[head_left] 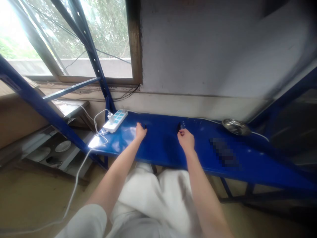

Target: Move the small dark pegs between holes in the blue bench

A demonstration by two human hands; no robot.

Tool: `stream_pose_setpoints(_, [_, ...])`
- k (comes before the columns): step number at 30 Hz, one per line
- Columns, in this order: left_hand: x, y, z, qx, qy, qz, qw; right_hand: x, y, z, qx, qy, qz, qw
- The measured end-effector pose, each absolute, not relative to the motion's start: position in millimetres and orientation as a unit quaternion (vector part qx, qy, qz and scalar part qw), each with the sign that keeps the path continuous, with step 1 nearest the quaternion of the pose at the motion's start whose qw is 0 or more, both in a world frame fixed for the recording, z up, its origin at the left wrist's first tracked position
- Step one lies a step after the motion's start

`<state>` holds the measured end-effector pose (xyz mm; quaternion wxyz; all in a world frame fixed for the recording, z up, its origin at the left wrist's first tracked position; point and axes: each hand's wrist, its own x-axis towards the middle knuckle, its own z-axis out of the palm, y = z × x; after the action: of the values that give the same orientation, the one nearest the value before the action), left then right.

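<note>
Over the blue tabletop (160, 138), my left hand (141, 131) is closed, its fingers drawn together at a small dark piece (145, 126). The piece is too small to name. Further right, my right hand (186, 139) is in a pinch, thumb against fingers. Just beyond its fingertips sits a small dark object (178, 127), and beside that lie several tiny clear bits (183, 124). What the right fingers hold, if anything, is hidden.
A white power strip (115, 121) with a plug in it lies at the table's left end. A shiny metal bowl-like object (235, 127) stands at the back right, near a pixelated dark patch (225, 152). Blue rack posts (92, 56) rise by the window. A white cable (76, 180) hangs left.
</note>
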<state>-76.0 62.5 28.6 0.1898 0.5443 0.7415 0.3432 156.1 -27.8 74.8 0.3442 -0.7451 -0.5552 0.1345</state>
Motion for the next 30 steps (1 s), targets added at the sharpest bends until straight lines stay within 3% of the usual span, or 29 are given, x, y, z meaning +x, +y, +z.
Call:
stream_pose_setpoints(5, [-54.8, 27.8, 29.7, 0.623, 0.623, 0.462, 0.104, 189.8, -17.8, 50.2, -0.809, -0.496, 0.143, 0.281])
stream_pose_setpoints(11, [2.8, -5.7, 28.7, 0.848, 0.433, 0.301, 0.048, 194.3, -5.2, 20.6, -0.821, -0.511, 0.082, 0.243])
stream_pose_setpoints(23, [62.2, 11.2, 12.3, 0.866, 0.468, 0.176, -0.002, 186.6, 2.1, 11.7, -0.827, -0.491, 0.057, 0.268])
stream_pose_setpoints(30, [67.6, 18.0, 18.4, 0.857, 0.472, 0.21, -0.003, 186.9, 3.5, 10.5, -0.821, -0.493, 0.055, 0.283])
